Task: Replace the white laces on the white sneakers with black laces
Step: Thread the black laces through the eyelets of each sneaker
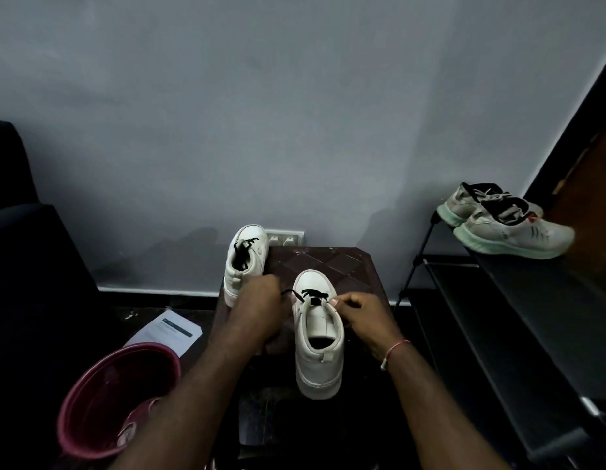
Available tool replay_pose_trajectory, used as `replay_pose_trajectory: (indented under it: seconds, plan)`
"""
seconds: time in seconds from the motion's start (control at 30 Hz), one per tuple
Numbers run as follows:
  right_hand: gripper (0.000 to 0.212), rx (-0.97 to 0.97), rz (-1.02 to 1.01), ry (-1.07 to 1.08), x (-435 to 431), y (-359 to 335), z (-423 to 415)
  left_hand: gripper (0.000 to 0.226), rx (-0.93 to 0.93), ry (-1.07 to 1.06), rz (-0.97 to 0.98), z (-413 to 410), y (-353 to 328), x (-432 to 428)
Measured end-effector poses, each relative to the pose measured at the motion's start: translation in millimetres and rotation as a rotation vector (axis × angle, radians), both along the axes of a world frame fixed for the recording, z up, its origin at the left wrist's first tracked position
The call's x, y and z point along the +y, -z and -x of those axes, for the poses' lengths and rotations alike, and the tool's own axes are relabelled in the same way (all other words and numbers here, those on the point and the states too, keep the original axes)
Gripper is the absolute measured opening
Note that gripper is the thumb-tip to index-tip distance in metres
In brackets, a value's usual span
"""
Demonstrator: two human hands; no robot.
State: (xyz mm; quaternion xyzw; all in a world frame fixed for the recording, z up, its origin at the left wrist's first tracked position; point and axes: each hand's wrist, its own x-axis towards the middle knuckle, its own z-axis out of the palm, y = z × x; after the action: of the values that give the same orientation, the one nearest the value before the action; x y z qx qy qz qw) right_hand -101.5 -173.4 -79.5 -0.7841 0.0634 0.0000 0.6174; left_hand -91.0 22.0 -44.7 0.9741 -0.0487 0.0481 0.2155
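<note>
A white sneaker (318, 347) stands on the dark stool (328, 262), toe pointing away from me, with a black lace (311, 295) threaded through its lowest eyelets. My left hand (257, 303) pinches the lace's left end beside the shoe. My right hand (359, 312) pinches the right side of the lace at the eyelets, thumb on the tongue's edge. A second white sneaker (244, 262) with black lacing stands at the stool's far left corner.
A pink bucket (115, 398) stands at the lower left, with a sheet of paper (166, 332) on the floor beyond it. A black shoe rack (532, 317) on the right carries a pair of grey sneakers (505, 222). A wall socket (284, 237) sits behind the stool.
</note>
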Motion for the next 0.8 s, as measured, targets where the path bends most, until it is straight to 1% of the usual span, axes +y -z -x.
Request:
replay_pose_trajectory:
  seconds: [0.1, 0.17, 0.2, 0.3, 0.33, 0.37, 0.4, 0.5, 0.57, 0.63, 0.7, 0.8]
  plan:
    - [0.008, 0.049, -0.03, -0.018, 0.8, -3.8, -4.3, 0.02, -0.029, 0.059, 0.14, -6.1, 8.3, -15.5]
    - [0.012, 0.057, 0.01, -0.025, 2.3, -6.7, -7.3, 0.02, -0.003, 0.085, 0.2, -7.9, 14.6, -22.0]
    - [0.013, 0.051, 0.081, -0.029, 2.9, -7.7, -8.9, 0.021, -0.001, 0.077, 0.214, -8.8, 18.1, -23.1]
    - [0.017, 0.012, 0.416, -0.038, 2.9, -16.4, -11.4, 0.022, -0.037, 0.029, 0.227, -10.1, 26.0, -26.4]
    - [0.021, -0.006, 0.457, -0.013, 2.7, -17.8, -11.9, 0.022, -0.049, 0.023, 0.241, -9.2, 29.5, -28.3]
    - [0.024, -0.024, 0.453, 0.01, 2.2, -18.0, -12.6, 0.022, -0.061, 0.013, 0.266, -8.3, 33.0, -30.0]
    - [0.025, -0.02, 0.368, 0.034, 2.7, -15.8, -12.7, 0.021, -0.077, -0.006, 0.301, -6.9, 37.2, -30.5]
    - [0.02, -0.026, 0.017, 0.107, 5.8, -10.5, -1.3, 0.019, -0.15, -0.1, 0.452, -2.2, 47.2, -33.1]
    - [0.015, -0.06, -0.035, 0.167, 7.6, -5.0, 5.5, 0.02, -0.163, -0.17, 0.529, 1.3, 49.7, -35.2]
    - [0.009, -0.068, -0.07, 0.185, 9.7, 0.5, 4.6, 0.016, -0.143, -0.193, 0.579, 1.0, 51.9, -37.0]
    - [0.004, -0.016, -0.112, 0.137, 10.5, 5.1, -0.5, 0.017, -0.079, -0.174, 0.642, -0.8, 52.5, -35.2]
    - [0.005, 0.051, -0.213, 0.055, 10.6, 5.4, -5.5, 0.022, 0.042, -0.124, 0.769, -2.6, 48.5, -29.5]
